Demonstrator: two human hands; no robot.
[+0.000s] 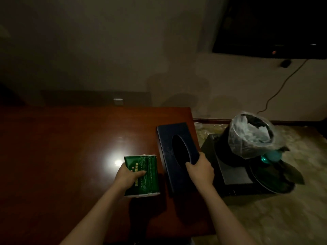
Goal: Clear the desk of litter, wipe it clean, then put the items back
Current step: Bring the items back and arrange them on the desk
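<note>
While I am watching, the left hand is gripping green packets, thumb curled over them, on the wooden desk; the right hand is clasping the dark tissue box beside them.

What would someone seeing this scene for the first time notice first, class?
Probably the bright green packets gripped by the left hand near the middle of the dark wooden desk, beside a glare spot. Next, the dark tissue box held by the right hand at the desk's right edge. Further right, a bin lined with a pale plastic bag.
</note>
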